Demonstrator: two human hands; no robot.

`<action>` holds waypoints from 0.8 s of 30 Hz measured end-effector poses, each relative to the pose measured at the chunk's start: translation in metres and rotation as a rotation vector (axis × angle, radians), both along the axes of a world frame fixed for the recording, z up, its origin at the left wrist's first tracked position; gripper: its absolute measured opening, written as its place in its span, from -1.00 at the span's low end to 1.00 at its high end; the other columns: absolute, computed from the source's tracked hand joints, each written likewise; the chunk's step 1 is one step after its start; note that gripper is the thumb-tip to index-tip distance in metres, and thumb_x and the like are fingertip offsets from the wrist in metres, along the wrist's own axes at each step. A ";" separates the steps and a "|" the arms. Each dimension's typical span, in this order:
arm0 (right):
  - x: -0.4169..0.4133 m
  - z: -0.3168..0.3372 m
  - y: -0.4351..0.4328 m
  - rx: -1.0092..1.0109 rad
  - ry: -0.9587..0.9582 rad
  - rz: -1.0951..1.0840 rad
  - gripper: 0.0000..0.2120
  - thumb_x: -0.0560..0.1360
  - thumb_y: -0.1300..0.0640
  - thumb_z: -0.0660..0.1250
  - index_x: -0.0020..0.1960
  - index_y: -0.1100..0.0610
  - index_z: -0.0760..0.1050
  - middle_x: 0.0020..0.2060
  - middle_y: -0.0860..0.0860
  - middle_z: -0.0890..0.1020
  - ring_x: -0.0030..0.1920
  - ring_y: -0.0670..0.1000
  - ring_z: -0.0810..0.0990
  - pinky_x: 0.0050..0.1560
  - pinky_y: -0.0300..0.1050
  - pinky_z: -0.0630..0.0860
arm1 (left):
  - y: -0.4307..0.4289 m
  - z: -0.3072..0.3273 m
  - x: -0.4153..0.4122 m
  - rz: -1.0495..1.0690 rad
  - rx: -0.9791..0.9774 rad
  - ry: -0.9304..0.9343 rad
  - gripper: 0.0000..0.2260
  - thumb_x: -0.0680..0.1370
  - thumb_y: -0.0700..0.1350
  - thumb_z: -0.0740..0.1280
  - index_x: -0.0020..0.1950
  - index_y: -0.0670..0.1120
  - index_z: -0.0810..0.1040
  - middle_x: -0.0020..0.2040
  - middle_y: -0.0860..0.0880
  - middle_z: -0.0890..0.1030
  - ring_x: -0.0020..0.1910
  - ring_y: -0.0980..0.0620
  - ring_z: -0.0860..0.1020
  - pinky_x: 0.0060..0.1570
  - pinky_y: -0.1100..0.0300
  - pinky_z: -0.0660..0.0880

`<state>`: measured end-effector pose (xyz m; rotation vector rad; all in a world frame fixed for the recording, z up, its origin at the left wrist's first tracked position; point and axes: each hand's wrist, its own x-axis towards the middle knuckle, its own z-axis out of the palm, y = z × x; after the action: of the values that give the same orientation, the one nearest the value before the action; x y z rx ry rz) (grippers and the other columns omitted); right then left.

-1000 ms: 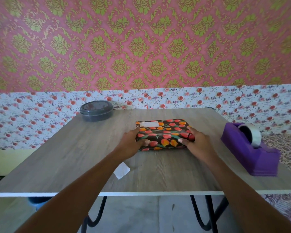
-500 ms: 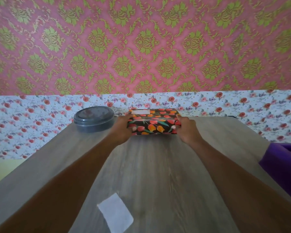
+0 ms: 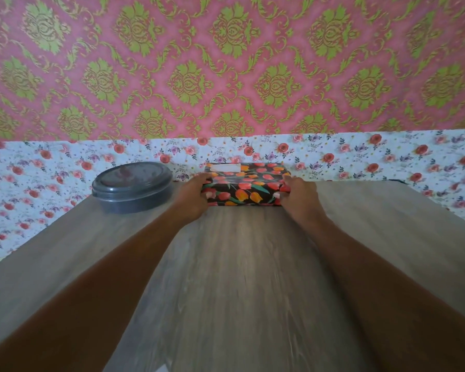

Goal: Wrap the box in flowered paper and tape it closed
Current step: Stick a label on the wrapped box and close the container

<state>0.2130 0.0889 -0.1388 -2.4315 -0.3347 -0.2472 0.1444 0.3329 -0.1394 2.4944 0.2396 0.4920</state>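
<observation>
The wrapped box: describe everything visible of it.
The wrapped box is a flat rectangular parcel covered in dark paper printed with red and orange tulips and green leaves. A pale strip, perhaps tape or a label, lies on its top near the far left corner. It lies level at the far edge of the table, the left hand and right hand gripping its ends.

Box (image 3: 246,183) at table's (image 3: 239,277) far edge, lidded container (image 3: 132,186) to its left

One box (image 3: 246,183), one container (image 3: 132,186), two hands (image 3: 192,196) (image 3: 297,197)
</observation>
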 end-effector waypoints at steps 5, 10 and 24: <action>-0.015 0.003 -0.009 0.062 0.028 0.020 -0.29 0.58 0.01 0.42 0.61 0.10 0.17 0.35 0.20 0.51 0.44 0.23 0.39 0.35 0.11 0.44 | -0.011 0.007 -0.018 0.025 -0.012 -0.028 -0.63 0.64 -0.17 0.31 0.45 -0.07 0.40 0.21 0.00 0.58 0.07 0.06 0.48 0.00 0.20 0.40; -0.053 0.017 -0.021 0.138 -0.044 -0.013 -0.39 0.57 0.04 0.42 0.54 0.16 0.30 0.31 0.20 0.49 0.43 0.22 0.37 0.33 0.11 0.43 | -0.038 0.030 -0.062 0.075 -0.052 -0.128 -0.66 0.62 -0.17 0.35 0.40 -0.13 0.46 0.29 -0.07 0.58 0.08 0.11 0.43 0.00 0.24 0.36; -0.284 0.020 -0.028 0.415 0.058 0.173 -0.73 0.49 0.16 0.50 0.17 0.17 0.63 0.00 0.03 0.69 -0.09 -0.08 0.63 0.01 -0.24 0.51 | -0.099 0.017 -0.276 0.107 -0.181 -0.057 -0.79 0.55 -0.10 0.45 0.17 -0.07 0.61 0.07 0.05 0.60 0.00 0.09 0.56 -0.15 0.37 0.40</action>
<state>-0.0710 0.0613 -0.1185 -1.9851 -0.4204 -0.1510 -0.1319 0.2341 -0.1228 2.2968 0.3794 0.5593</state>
